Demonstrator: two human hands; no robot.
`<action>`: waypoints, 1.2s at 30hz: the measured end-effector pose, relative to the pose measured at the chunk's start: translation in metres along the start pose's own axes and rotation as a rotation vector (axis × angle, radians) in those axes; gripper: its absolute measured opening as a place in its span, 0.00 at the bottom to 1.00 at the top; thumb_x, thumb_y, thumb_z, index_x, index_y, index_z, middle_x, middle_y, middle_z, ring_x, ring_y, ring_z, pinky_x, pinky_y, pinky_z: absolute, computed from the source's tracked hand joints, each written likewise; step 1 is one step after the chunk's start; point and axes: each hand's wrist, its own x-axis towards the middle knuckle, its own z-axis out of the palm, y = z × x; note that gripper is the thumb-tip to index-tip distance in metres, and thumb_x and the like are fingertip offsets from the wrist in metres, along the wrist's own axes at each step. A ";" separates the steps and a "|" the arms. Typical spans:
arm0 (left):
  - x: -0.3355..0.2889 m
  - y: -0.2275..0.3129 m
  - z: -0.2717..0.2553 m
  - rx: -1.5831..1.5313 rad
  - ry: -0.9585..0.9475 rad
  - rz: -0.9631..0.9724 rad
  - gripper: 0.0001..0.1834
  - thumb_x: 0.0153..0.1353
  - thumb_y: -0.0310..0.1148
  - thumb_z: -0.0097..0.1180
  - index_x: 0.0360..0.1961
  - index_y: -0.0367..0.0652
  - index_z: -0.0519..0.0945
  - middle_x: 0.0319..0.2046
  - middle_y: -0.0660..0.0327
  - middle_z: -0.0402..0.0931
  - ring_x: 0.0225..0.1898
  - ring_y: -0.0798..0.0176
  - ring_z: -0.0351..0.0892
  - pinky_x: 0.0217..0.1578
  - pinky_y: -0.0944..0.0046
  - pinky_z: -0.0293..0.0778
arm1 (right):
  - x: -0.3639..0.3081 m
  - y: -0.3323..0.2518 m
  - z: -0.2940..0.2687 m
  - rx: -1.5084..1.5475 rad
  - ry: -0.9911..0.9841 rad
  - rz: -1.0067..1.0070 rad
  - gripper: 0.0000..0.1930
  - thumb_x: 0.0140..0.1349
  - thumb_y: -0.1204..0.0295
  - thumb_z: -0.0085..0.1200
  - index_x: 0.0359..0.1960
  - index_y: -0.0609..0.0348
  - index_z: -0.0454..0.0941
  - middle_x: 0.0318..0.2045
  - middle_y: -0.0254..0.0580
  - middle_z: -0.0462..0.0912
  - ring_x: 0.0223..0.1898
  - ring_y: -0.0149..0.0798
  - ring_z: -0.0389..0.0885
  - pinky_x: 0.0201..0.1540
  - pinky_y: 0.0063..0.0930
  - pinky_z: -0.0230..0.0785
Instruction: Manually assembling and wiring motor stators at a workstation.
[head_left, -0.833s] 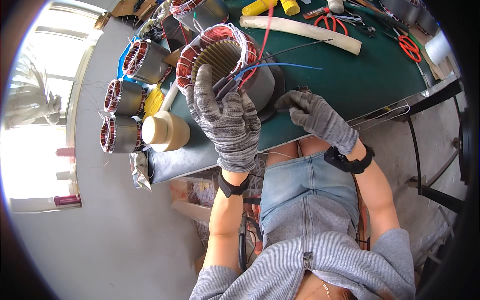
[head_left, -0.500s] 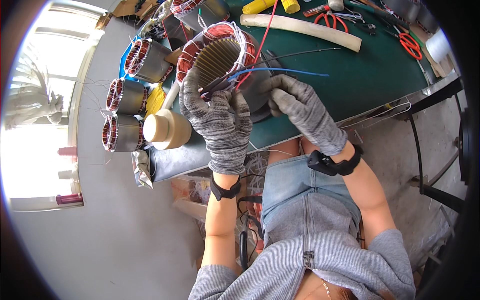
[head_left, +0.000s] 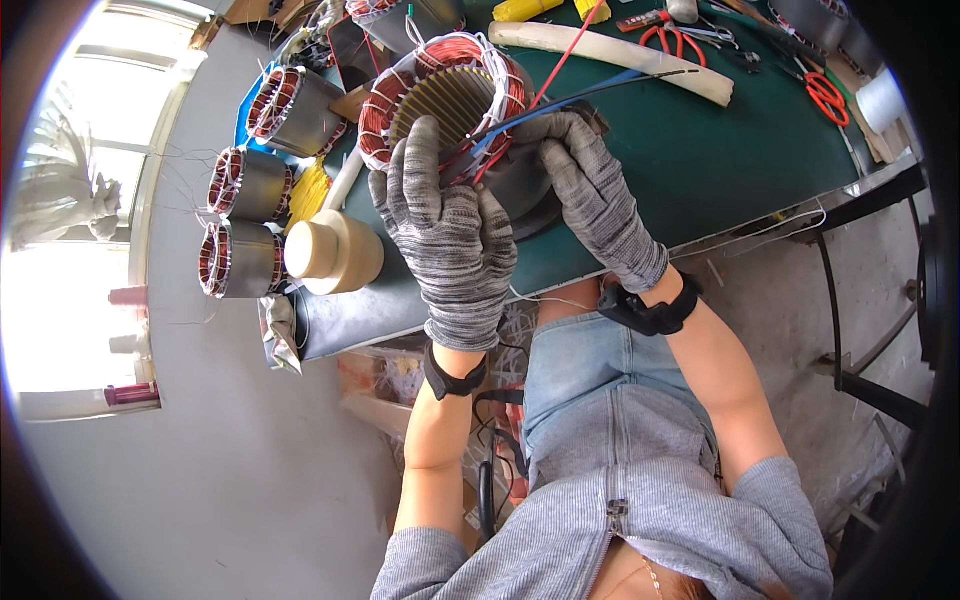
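Observation:
A motor stator (head_left: 520, 185) with a grey shell stands upright on the bench, its copper windings (head_left: 380, 115) laced in white cord around a slotted bore. My left hand (head_left: 445, 235), in a grey knitted glove, grips the stator's near rim, fingers over the winding and thumb beside the lead wires. Red, black and blue leads come off that rim; the blue wire (head_left: 580, 95) and black wire (head_left: 640, 80) slant up to the right. At their base, my gloved right hand (head_left: 600, 195) has its index finger and thumb closed on the leads; the exact pinch is partly hidden.
Several wound stators (head_left: 300, 115) line the bench's left side, near a cream stepped cylinder (head_left: 335, 252). Beyond lie a pale curved stick (head_left: 610, 62), red-handled scissors (head_left: 825, 98) and other hand tools. A white spool (head_left: 880, 100) stands far right on the green bench top (head_left: 720, 165).
My right hand has moved left and up onto the leads. The blue wire has swung upward beside the black one. My left fingers have shifted along the rim to the right.

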 end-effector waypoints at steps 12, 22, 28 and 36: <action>-0.038 0.035 -0.040 -0.233 0.030 -0.367 0.23 0.44 0.31 0.66 0.44 0.44 0.76 0.50 0.52 0.66 0.51 0.53 0.66 0.52 0.58 0.63 | -0.016 -0.057 -0.022 1.040 -0.167 0.754 0.07 0.59 0.76 0.50 0.38 0.62 0.75 0.31 0.33 0.77 0.34 0.23 0.75 0.40 0.19 0.71; -0.037 0.050 -0.035 -1.232 0.199 -0.866 0.13 0.61 0.31 0.52 0.45 0.37 0.71 0.46 0.52 0.73 0.42 0.62 0.76 0.42 0.64 0.73 | -0.015 -0.060 -0.016 0.661 -0.227 0.496 0.07 0.56 0.79 0.52 0.37 0.61 0.75 0.34 0.34 0.77 0.35 0.24 0.75 0.38 0.20 0.71; -0.033 0.034 -0.041 -1.105 0.186 -0.935 0.13 0.62 0.33 0.49 0.44 0.36 0.70 0.47 0.50 0.72 0.42 0.60 0.77 0.43 0.62 0.74 | 0.007 -0.031 -0.017 -0.071 -0.068 -0.034 0.08 0.51 0.79 0.56 0.33 0.57 0.75 0.32 0.38 0.75 0.35 0.37 0.75 0.38 0.27 0.69; -0.040 0.016 -0.042 -0.667 -0.024 -0.788 0.10 0.58 0.23 0.53 0.42 0.35 0.74 0.35 0.58 0.77 0.35 0.69 0.76 0.38 0.71 0.73 | 0.014 -0.017 -0.010 -0.255 -0.100 -0.257 0.11 0.50 0.70 0.58 0.37 0.48 0.79 0.39 0.42 0.74 0.39 0.44 0.75 0.42 0.35 0.70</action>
